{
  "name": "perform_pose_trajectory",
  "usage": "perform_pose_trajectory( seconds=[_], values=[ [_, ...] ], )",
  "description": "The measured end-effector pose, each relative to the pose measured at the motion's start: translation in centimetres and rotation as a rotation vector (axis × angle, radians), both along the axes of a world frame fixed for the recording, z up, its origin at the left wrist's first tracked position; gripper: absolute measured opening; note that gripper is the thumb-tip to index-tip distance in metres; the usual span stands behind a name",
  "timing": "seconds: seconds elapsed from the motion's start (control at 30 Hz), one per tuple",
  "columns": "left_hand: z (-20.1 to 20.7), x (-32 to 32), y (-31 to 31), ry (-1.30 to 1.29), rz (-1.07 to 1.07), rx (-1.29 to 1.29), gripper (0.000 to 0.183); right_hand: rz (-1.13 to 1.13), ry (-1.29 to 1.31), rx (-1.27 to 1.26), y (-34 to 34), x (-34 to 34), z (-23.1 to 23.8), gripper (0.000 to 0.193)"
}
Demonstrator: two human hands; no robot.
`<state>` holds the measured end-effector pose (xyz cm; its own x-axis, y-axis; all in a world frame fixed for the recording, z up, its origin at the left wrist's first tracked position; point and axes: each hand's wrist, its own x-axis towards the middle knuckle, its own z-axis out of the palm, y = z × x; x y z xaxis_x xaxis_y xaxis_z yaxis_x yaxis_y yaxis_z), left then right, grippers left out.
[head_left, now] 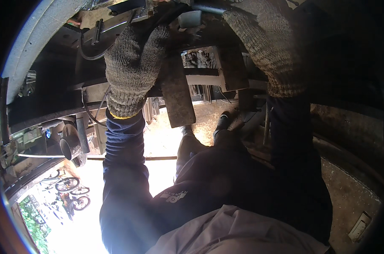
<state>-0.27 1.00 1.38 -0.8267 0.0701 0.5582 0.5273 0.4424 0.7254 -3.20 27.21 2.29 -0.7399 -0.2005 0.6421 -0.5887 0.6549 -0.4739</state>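
Observation:
Both my hands are raised at the top of the head view, in grey knit gloves. My left hand (134,63) is closed round the near end of a dark curved bar (173,15), its fingertips partly hidden. My right hand (264,42) is closed at the right end of a blue-grey stretch of tube (211,9); its fingers run out of sight at the upper edge. Bar and tube seem to be one piece, but the join is too dark to tell. A small grey block (190,19) sits just beneath, between my hands.
Two worn flat plates, one at left (178,95) and one at right (231,67), hang below my hands. A dark metal frame surrounds me, with a cable (88,109) at left. A round pipe end (70,142) and parked bicycles (69,188) lie farther left.

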Motion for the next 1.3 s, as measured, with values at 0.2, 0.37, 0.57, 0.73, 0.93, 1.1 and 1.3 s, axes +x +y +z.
perform_pose_trajectory(
  seconds=[0.2,0.37,0.57,0.73,0.93,1.1,1.3],
  values=[
    [0.1,-0.7,0.1,0.172,-0.124,0.023,0.022,-0.008,0.018,-0.036,-0.5,0.3,0.1,0.024],
    [0.4,0.1,0.2,0.029,-0.086,0.048,0.021,0.000,0.004,-0.028,-0.4,0.3,0.4,0.023],
    [0.1,-0.2,0.1,0.080,-0.112,0.058,0.022,0.048,-0.026,-0.086,-0.3,0.2,0.0,0.023],
    [-0.3,-0.1,-0.2,0.053,-0.010,-0.027,0.023,0.001,-0.002,-0.038,-0.1,0.0,-0.1,0.023],
    [-1.1,-0.1,-1.0,0.043,0.055,-0.098,0.023,0.083,-0.020,-0.112,0.0,-0.3,0.1,0.021],
    [-1.7,-0.7,-1.1,0.116,0.009,-0.040,0.025,0.078,0.023,-0.075,0.0,-0.4,0.3,0.019],
    [-0.5,0.2,-0.6,-0.016,0.023,-0.054,0.026,0.098,0.009,-0.084,0.1,-0.4,0.5,0.018]
  ],
)
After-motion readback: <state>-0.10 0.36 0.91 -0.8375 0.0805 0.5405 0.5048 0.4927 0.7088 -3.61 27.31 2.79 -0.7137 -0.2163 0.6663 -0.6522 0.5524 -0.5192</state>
